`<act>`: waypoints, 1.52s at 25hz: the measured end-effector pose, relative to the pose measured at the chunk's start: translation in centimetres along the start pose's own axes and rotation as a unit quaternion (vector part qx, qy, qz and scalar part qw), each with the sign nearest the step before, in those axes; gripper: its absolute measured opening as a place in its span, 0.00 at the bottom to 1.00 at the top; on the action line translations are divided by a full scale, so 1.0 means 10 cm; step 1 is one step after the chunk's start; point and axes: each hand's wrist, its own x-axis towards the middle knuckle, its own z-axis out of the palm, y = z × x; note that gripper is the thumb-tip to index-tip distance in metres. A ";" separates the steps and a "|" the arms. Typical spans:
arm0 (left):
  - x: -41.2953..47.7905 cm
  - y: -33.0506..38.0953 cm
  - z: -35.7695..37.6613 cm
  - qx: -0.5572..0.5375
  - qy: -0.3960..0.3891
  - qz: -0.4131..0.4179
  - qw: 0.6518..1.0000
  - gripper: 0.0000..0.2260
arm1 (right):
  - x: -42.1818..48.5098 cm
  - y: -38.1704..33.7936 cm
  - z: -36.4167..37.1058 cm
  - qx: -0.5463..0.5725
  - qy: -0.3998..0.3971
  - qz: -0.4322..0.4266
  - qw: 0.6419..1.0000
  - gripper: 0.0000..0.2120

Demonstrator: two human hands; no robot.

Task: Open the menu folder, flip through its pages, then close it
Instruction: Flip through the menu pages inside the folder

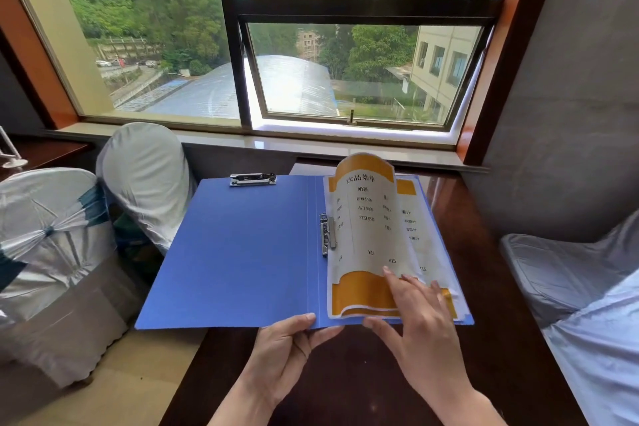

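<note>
Menu folder (pixel 242 245) open at near edge of desk (pixel 345 373); left grip (pixel 290 346) pinches its front rim, right grip (pixel 418 318) pinches the curled top page (pixel 366 218).

Blue folder (pixel 242 245), white menu page (pixel 370 235) with orange borders

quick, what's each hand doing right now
Left hand: pinches the near edge of the blue folder.
Right hand: pinches the lifted menu page near its bottom edge.

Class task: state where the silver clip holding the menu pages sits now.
Head view, right of centre: the silver clip sits beside the blue folder's spine, on the left edge of the menu pages.
</note>
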 end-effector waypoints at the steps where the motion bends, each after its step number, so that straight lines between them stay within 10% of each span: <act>1: 0.00 0.00 -0.01 0.004 0.002 -0.002 1.000 0.12 | 0.04 0.02 -0.01 0.000 0.008 -0.001 1.000 0.37; 13: -0.04 -0.10 0.04 0.003 -0.057 0.061 0.996 0.26 | 0.30 -0.25 -0.11 0.136 -0.062 0.059 0.987 0.34; 20: -0.13 -0.18 0.09 0.043 -0.105 0.084 0.990 0.25 | 0.39 -0.69 -0.10 0.244 0.100 -0.030 0.964 0.21; 27: -0.23 -0.21 0.18 0.007 -0.091 0.105 0.990 0.29 | 0.34 -1.04 0.04 0.197 -0.191 -0.106 0.956 0.31; 32: -0.20 -0.11 0.14 0.016 -0.103 0.112 0.988 0.27 | 0.21 -0.68 -0.08 0.183 -0.075 -0.041 0.979 0.23; 38: -0.12 0.00 0.05 -0.010 -0.087 0.115 0.989 0.27 | -0.11 -0.01 -0.38 -0.048 -0.009 0.054 0.997 0.36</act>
